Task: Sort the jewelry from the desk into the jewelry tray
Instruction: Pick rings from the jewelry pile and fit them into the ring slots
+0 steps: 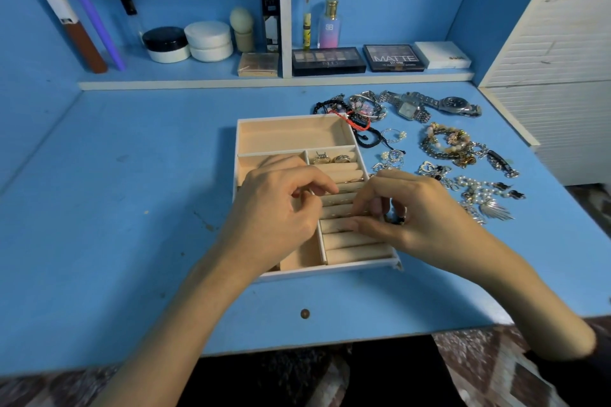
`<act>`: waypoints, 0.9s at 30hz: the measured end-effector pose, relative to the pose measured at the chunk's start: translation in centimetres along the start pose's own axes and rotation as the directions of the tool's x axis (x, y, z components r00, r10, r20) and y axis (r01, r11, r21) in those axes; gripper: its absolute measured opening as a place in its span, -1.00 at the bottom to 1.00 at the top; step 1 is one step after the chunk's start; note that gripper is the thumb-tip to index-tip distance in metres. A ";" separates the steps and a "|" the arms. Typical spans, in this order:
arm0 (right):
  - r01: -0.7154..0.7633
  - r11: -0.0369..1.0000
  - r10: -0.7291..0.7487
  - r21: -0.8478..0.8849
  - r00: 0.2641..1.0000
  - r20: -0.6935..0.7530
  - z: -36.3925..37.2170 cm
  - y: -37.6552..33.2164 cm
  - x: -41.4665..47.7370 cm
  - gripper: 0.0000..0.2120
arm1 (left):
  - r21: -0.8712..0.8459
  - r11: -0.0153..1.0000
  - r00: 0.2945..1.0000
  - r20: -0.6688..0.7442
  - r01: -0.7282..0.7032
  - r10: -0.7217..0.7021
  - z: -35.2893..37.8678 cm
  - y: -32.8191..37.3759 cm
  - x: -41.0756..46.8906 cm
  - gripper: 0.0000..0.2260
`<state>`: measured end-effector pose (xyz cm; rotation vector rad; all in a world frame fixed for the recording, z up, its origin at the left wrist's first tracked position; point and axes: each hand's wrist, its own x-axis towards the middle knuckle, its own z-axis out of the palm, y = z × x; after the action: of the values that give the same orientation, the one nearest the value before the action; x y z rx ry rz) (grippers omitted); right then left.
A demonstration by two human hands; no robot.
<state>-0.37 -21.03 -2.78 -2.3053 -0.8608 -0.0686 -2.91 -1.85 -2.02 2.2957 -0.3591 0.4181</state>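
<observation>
Two hands over tray [380, 264] — right hand [406, 208] pinching dark ring [395, 217], prob.; left hand [281, 201] curled, grip unclear.

On the shelf at the back, the dark eyeshadow palette [393, 58] right of the white divider carries the large pale word "MATTE" across its lid; a smaller line of print beneath it is too blurred to read. The pink-to-blue perfume bottle [329, 26] with a gold cap bears a small mark that looks like "SB". The longer palette [328, 61] beside it has lettering along its lower edge that cannot be made out. The tall black box [270, 18] against the divider has pale print near its top, also illegible.
</observation>
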 end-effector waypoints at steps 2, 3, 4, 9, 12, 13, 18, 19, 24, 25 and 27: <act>0.001 1.000 -0.001 0.011 1.000 -0.002 0.1 0.1 0.0 -0.87 | 0.002 1.000 1.000 0.000 -0.001 0.001 0.1 0.0 0.0 -0.74; 0.000 1.000 0.000 0.016 1.000 -0.005 0.2 0.1 0.0 -0.87 | 0.002 1.000 1.000 -0.001 -0.002 0.002 0.1 0.0 0.0 -0.74; -0.004 1.000 0.004 0.022 1.000 -0.006 0.2 0.2 0.0 -0.87 | 0.002 1.000 1.000 -0.002 -0.004 0.004 0.1 0.0 -0.1 -0.74; -0.021 0.998 0.022 0.055 1.000 -0.015 0.3 0.1 -0.2 -0.86 | 0.013 1.000 1.000 0.002 -0.026 0.026 0.3 0.4 0.4 -0.75; -0.062 0.981 0.078 0.186 0.993 -0.083 -0.3 0.1 -0.6 -0.95 | 0.025 0.999 0.999 0.033 -0.021 0.020 0.7 0.8 1.0 -0.76; -0.084 0.971 0.113 0.223 0.987 -0.118 -0.6 0.4 -0.8 -0.98 | 0.024 1.000 0.999 0.051 -0.012 0.011 0.9 0.9 1.2 -0.77; -0.180 0.939 0.282 0.294 0.892 -0.355 -3.0 3.5 -1.9 -0.82 | 0.062 0.998 0.991 0.137 0.002 -0.010 2.2 2.3 2.6 -0.80; -0.210 0.934 0.317 0.287 0.858 -0.403 -3.5 4.3 -2.0 -0.79 | 0.090 0.996 0.989 0.146 -0.013 0.000 2.5 2.5 3.0 -0.80; -0.321 0.943 0.319 0.085 0.810 -0.492 -5.0 7.8 -2.7 -0.80 | 0.199 0.977 0.973 0.230 -0.076 0.028 4.2 2.7 5.1 -0.81; -0.320 0.946 0.302 0.053 0.810 -0.502 -4.9 8.2 -2.8 -0.81 | 0.227 0.970 0.970 0.243 -0.088 0.031 4.5 2.7 5.5 -0.80; -0.308 0.951 0.261 0.002 0.804 -0.534 -4.6 8.7 -3.0 -0.81 | 0.283 0.952 0.963 0.265 -0.116 0.039 5.1 2.7 6.2 -0.77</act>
<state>3.33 -30.35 -4.97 -2.2901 -0.2246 -0.5924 2.68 -8.17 -1.21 2.6460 -0.5496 0.2227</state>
